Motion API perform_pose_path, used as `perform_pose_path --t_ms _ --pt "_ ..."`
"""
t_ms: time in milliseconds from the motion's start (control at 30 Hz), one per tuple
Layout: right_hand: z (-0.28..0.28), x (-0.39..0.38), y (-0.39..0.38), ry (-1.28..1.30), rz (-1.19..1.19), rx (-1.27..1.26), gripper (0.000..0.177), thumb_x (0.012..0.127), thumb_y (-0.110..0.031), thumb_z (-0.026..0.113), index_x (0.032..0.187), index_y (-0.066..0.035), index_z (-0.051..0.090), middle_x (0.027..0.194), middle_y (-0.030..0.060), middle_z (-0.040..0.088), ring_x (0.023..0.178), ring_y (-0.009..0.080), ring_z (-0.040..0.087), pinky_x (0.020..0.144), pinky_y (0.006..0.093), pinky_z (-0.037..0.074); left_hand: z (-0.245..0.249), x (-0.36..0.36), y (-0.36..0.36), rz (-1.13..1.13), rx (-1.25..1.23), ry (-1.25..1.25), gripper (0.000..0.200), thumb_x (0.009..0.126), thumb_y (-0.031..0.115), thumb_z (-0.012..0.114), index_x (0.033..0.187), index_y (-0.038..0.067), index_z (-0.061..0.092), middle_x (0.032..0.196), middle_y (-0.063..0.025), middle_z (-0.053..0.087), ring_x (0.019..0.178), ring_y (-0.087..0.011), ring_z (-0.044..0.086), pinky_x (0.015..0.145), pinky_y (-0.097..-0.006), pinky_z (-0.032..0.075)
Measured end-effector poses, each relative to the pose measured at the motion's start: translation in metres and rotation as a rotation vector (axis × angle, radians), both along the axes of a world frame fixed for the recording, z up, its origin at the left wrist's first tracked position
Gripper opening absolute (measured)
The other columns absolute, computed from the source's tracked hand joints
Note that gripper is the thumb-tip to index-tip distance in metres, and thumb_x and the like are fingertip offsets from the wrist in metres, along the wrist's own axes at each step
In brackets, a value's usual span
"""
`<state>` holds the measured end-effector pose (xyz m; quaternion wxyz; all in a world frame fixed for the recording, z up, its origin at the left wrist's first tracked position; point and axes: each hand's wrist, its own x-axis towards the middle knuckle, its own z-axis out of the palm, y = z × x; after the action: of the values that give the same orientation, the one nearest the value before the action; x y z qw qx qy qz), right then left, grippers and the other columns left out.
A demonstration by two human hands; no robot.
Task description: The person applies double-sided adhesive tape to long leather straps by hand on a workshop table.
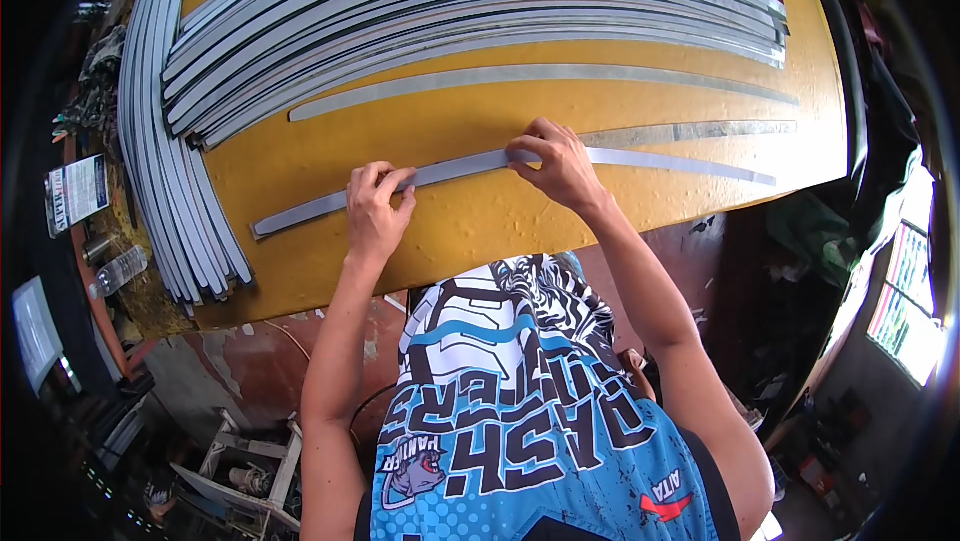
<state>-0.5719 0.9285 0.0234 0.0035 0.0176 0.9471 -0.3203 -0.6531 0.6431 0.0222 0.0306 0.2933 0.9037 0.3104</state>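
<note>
A long pale strip point(460, 169) lies across the yellow tabletop, over a darker grey strip point(700, 129) that shows behind its right part. My left hand point(380, 203) pinches the pale strip left of its middle, fingers closed on it. Farther right, my right hand point(558, 163) grips the same strip between thumb and curled fingers. Right of this hand the pale strip curves away from the grey one. Another grey strip point(450, 79) lies alone farther back.
A thick pile of strips point(480, 1) covers the back of the yellow table point(520, 241). More strips point(165, 121) are stacked along its left end. A plastic bottle point(122, 271) and a printed label point(77, 193) are at far left. A wooden crate point(240, 471) stands below.
</note>
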Motion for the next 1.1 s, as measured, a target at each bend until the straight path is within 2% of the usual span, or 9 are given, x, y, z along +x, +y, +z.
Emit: perform_pose_path --t_ms 233,367,467,567,667,733,800,1100 --pt "0.000 0.000 0.000 0.015 0.009 0.008 0.018 0.078 -0.018 0.079 0.094 -0.015 0.074 0.096 0.0061 0.062 0.092 0.0280 0.062 0.082 0.0416 0.050 -0.007 0.020 0.019 0.052 -0.032 -0.024 0.025 0.078 -0.004 0.068 0.101 0.002 0.071 0.102 -0.0118 0.062 0.099 -0.0317 0.059 0.086 -0.0427 0.050" --pt "-0.004 -0.001 0.000 0.046 0.004 0.016 0.015 0.078 -0.018 0.079 0.092 -0.015 0.074 0.095 0.0062 0.061 0.091 0.0280 0.062 0.080 0.0416 0.050 -0.014 0.037 0.054 -0.006 0.027 0.044 0.025 0.078 -0.007 0.066 0.101 0.001 0.070 0.105 -0.0124 0.063 0.101 -0.0318 0.060 0.088 -0.0437 0.050" --pt "-0.004 -0.001 0.000 0.054 -0.007 0.012 0.014 0.077 -0.019 0.079 0.090 -0.015 0.073 0.094 0.0057 0.061 0.090 0.0279 0.062 0.079 0.0418 0.050 -0.016 0.041 0.089 -0.049 0.101 0.038 0.022 0.080 -0.003 0.068 0.101 0.001 0.070 0.106 -0.0119 0.064 0.101 -0.0315 0.060 0.088 -0.0426 0.050" --pt "-0.005 -0.001 0.002 0.088 0.007 -0.042 0.017 0.078 -0.020 0.078 0.094 -0.015 0.074 0.094 0.0058 0.063 0.091 0.0276 0.064 0.082 0.0411 0.050 -0.011 0.044 0.112 -0.061 0.101 0.055 0.019 0.086 0.009 0.072 0.104 0.002 0.070 0.107 -0.0113 0.064 0.102 -0.0314 0.060 0.088 -0.0420 0.050" --pt "-0.014 0.000 0.005 0.077 0.030 -0.046 0.014 0.080 -0.022 0.074 0.093 -0.017 0.074 0.096 0.0055 0.063 0.096 0.0254 0.063 0.083 0.0402 0.049 -0.021 0.048 0.113 -0.022 0.106 0.082 0.019 0.086 0.010 0.072 0.104 0.003 0.070 0.108 -0.0113 0.064 0.102 -0.0312 0.061 0.089 -0.0427 0.050" --pt "-0.012 0.001 0.012 0.090 0.064 -0.076 0.017 0.080 -0.021 0.074 0.097 -0.017 0.074 0.098 0.0065 0.064 0.094 0.0274 0.064 0.083 0.0413 0.050 -0.024 0.047 0.112 -0.017 0.103 0.084 0.020 0.087 0.010 0.071 0.106 0.003 0.070 0.109 -0.0108 0.064 0.102 -0.0312 0.060 0.089 -0.0425 0.049" --pt "-0.007 0.005 0.023 0.053 0.091 -0.212 0.024 0.082 -0.018 0.076 0.106 -0.016 0.074 0.099 0.0083 0.066 0.090 0.0318 0.066 0.077 0.0418 0.053 -0.024 0.049 0.112 -0.006 0.098 0.082 0.021 0.087 0.010 0.070 0.107 0.004 0.070 0.109 -0.0103 0.064 0.102 -0.0311 0.060 0.090 -0.0423 0.048" --pt "0.014 0.033 0.104 -0.060 0.062 -0.147 0.020 0.081 -0.021 0.078 0.098 -0.013 0.072 0.095 0.0079 0.066 0.085 0.0328 0.066 0.074 0.0431 0.053 -0.014 0.050 0.118 0.030 0.052 0.085 0.024 0.083 0.006 0.072 0.107 0.001 0.072 0.106 -0.0120 0.064 0.100 -0.0320 0.059 0.088 -0.0419 0.049"
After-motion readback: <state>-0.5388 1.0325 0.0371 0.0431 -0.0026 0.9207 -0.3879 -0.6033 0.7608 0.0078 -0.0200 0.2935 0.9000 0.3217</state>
